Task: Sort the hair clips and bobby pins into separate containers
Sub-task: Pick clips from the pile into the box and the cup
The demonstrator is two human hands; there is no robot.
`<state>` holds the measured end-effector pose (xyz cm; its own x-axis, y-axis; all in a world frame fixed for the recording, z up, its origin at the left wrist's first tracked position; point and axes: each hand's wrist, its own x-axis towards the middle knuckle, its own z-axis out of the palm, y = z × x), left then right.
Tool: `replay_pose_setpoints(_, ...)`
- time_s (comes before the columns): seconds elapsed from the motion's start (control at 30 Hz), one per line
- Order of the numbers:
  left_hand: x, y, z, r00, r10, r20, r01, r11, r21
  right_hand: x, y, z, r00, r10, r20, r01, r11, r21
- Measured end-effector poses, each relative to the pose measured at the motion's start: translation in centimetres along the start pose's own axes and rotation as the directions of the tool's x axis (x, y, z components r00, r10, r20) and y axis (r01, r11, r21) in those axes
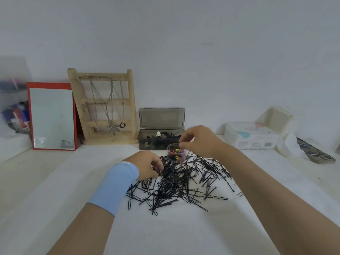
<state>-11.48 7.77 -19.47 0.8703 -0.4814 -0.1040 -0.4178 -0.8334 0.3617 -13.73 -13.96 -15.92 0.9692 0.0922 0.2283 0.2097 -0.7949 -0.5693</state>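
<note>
1. Bobby pins lay heaped mid-frame; clip cup stood at heap's upper edge.
2. Left hand: fingers curled in heap, grasp unclear.
3. Right hand: fingers pinched above cup, contents unclear; best released low.

- My left hand lies palm down, knuckles up, with its fingers curled downward; their tips are hidden from me.
- A light blue fabric band wraps the left wrist just behind that hand, and the bare left forearm runs back toward me.
- My right hand hangs higher and farther out than the left fingers, its thumb and fingertips drawn together and pointing left.
- I cannot tell whether they pinch anything.
- The bare right forearm stretches back to the lower right.
</note>
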Motion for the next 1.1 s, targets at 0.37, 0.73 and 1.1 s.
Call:
replay_pose_setpoints(0.37,0.1,-2.2,2.2,0.980,-0.115,0.164,0.070,0.964,0.258,-1.0,-1.0,3.5,0.949,-0.151,0.278,0.204,0.963,-0.174)
replay_pose_setpoints(0.73,-1.5,-0.3,1.0,0.955,-0.057,0.292,-0.025,0.963,0.268,-4.8,-0.1,2.3,0.746,0.113,0.656,0.181,0.914,-0.363)
replay_pose_setpoints(1.1,2.9,1.3,-0.6,0.998,-0.002,-0.055,-0.006,0.989,-0.146,0.4,1.8,1.0,0.994,0.109,-0.014,-0.110,0.982,-0.157)
